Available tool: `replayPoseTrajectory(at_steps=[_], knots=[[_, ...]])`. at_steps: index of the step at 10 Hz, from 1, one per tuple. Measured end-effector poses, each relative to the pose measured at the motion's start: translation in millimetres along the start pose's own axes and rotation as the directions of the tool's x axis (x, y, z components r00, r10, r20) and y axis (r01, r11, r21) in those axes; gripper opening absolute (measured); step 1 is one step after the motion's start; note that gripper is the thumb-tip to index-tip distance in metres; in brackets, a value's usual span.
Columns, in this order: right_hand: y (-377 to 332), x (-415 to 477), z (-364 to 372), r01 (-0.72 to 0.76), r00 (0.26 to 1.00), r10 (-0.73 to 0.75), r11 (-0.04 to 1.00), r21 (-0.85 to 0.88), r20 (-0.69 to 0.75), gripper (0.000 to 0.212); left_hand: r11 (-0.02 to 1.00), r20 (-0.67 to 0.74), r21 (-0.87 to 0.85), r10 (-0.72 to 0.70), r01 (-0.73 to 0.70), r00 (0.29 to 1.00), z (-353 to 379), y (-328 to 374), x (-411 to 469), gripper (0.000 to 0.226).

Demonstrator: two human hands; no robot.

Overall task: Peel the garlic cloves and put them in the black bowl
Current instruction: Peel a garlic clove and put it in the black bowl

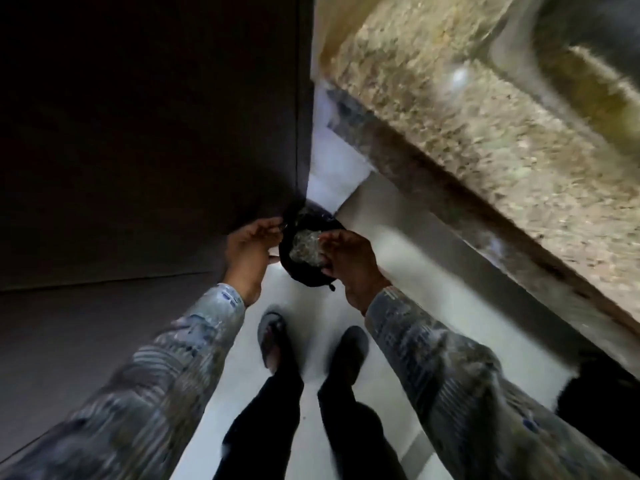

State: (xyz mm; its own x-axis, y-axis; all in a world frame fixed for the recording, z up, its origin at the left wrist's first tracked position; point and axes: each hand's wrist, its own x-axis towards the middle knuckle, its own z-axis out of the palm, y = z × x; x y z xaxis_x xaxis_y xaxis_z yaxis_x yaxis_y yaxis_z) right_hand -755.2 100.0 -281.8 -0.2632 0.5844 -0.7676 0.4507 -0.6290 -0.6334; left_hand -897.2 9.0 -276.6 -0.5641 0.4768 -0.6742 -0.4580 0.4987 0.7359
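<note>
The view is blurred and points down at the floor. A black round container (304, 275) sits between my two hands; I cannot tell whether it is a bowl or a lined bin. A greyish crumpled mass (304, 249) lies in it, possibly peels or wrapping. My left hand (251, 247) is at the container's left rim, fingers on the far side and thumb on the near side; the blur hides whether it grips. My right hand (349, 263) curls its fingers and thumb round the right side of the crumpled mass. No garlic clove is recognisable.
A speckled stone counter (467, 109) runs along the right, with pale cabinet fronts (433, 258) below it. A tall dark panel (149, 133) fills the left. My two feet (273, 337) stand on the white floor (308, 317) just below the container.
</note>
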Motion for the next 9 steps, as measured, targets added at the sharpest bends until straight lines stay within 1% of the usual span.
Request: replayPoseTrajectory(at_steps=[1, 2, 3, 4, 5, 6, 7, 8, 9], knots=[[45, 71, 13, -0.005, 1.000, 0.006, 0.996, -0.084, 0.017, 0.015, 0.998, 0.003, 0.038, -0.046, 0.046, 0.999, 7, -54, 52, 0.028], [112, 179, 28, -0.040, 0.999, 0.040, 0.982, -0.185, -0.005, 0.014, 0.990, -0.002, 0.033, -0.135, 0.135, 0.991, 17, -131, 129, 0.027], [161, 245, 31, -0.023, 0.999, 0.031, 0.943, -0.332, 0.020, 0.009, 0.987, -0.028, 0.014, -0.162, 0.163, 0.986, 21, -174, 171, 0.028], [210, 315, 33, 0.024, 0.997, 0.023, 0.781, -0.624, 0.068, 0.030, 0.989, -0.058, 0.011, -0.145, 0.145, 0.988, 29, -209, 206, 0.027], [205, 311, 31, 0.037, 0.999, -0.012, 0.650, -0.759, 0.038, 0.037, 0.992, -0.055, 0.022, -0.124, 0.126, 0.991, 32, -218, 212, 0.030], [207, 317, 33, 0.075, 0.993, -0.119, 0.665, -0.743, -0.006, 0.056, 0.990, -0.046, 0.067, -0.120, 0.123, 0.992, 34, -225, 216, 0.029], [219, 329, 33, 0.168, 0.985, -0.140, 0.676, -0.717, 0.098, 0.074, 0.988, -0.052, 0.107, -0.107, 0.112, 0.993, 37, -220, 211, 0.031], [234, 340, 24, 0.261, 0.964, -0.145, 0.655, -0.709, 0.222, 0.080, 0.987, -0.048, 0.149, -0.054, 0.060, 0.997, 43, -204, 195, 0.033], [188, 280, 13, 0.325, 0.946, -0.218, 0.626, -0.709, 0.240, 0.075, 0.977, -0.042, 0.211, -0.004, 0.013, 0.999, 46, -187, 173, 0.034]])
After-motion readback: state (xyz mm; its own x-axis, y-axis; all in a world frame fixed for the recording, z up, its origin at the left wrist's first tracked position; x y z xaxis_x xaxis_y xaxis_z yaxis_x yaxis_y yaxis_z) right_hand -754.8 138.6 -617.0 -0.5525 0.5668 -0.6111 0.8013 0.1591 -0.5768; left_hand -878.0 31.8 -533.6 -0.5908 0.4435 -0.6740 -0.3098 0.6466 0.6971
